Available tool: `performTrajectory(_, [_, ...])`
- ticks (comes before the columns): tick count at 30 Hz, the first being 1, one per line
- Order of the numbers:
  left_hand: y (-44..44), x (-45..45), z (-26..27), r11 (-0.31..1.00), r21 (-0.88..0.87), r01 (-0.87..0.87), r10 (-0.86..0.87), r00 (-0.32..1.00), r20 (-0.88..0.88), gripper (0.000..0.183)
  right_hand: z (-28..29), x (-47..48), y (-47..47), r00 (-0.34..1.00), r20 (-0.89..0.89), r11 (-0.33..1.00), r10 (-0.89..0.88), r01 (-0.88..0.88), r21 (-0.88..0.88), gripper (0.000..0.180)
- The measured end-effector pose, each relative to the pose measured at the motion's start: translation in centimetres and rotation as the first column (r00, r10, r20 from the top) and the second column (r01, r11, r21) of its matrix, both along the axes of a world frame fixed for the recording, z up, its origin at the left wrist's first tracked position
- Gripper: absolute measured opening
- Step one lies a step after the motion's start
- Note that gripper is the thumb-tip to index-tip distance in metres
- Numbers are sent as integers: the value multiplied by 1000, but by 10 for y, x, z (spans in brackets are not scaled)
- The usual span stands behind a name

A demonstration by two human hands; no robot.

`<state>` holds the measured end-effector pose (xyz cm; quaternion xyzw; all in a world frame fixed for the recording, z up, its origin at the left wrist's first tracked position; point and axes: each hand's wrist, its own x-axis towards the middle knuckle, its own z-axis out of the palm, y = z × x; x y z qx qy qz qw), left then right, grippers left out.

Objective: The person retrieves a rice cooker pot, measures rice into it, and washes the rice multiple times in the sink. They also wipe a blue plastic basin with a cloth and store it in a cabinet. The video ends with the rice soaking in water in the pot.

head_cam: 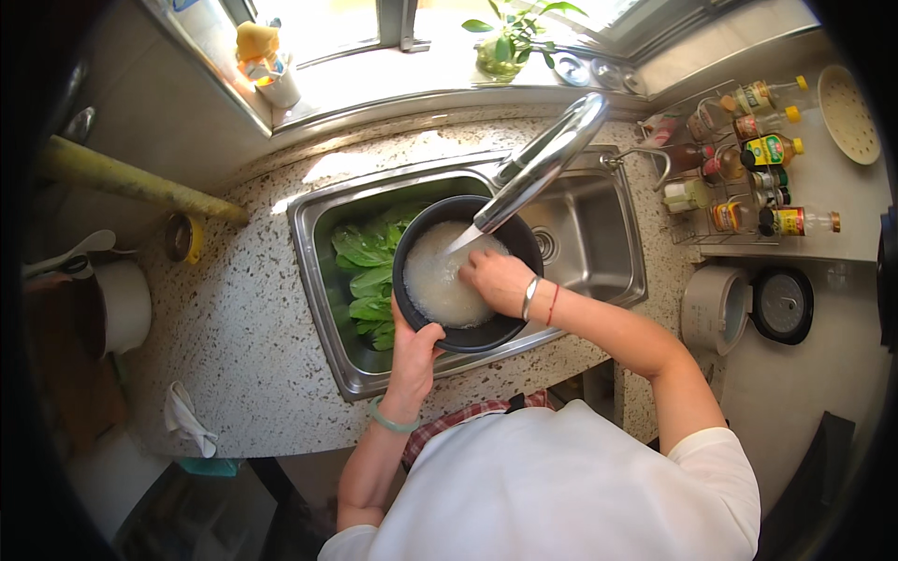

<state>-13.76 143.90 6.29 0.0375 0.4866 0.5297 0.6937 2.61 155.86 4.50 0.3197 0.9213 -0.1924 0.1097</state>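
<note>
My left hand (414, 350) grips the near-left rim of a dark round cooking pot (501, 335), thumb over the edge. The pot is held above the double stainless-steel sink (582, 217). Cloudy whitish water (442, 280) fills its bottom, with what looks like rice beneath. My right hand (498, 280) reaches in from the right, its fingertips in the cloudy water; whether they hold grains is hidden. From the chrome faucet (540, 168) a stream of water (463, 240) runs into the pot. Green leafy vegetables (368, 273) lie in the left basin, partly behind the pot.
A wire rack (729, 168) of sauce bottles stands at the right, above an open rice cooker (715, 308). On the speckled countertop (231, 336) at left are a yellow cup (191, 238) and a white cloth (188, 419). A potted plant (504, 56) sits on the windowsill.
</note>
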Motion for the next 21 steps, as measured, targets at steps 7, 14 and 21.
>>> performTrajectory(7, [-3, 3, -11, 1000, 21, 7, -6, 999, -41, 90, -12, -33, -2, 964, -216, 966, 155, -103, 236, 28])
performTrajectory(14, [4, -2, -7, 1000, -2, -27, 27, 999, -36, 88, 15, 4, 7, 890, -426, 986, -161, 121, -118, 23])
performTrajectory(21, [10, -2, -11, 1000, 20, -15, 15, 1000, -6, 86, 22, 70, 78, -130, -492, 362, -861, 522, -772, 38])
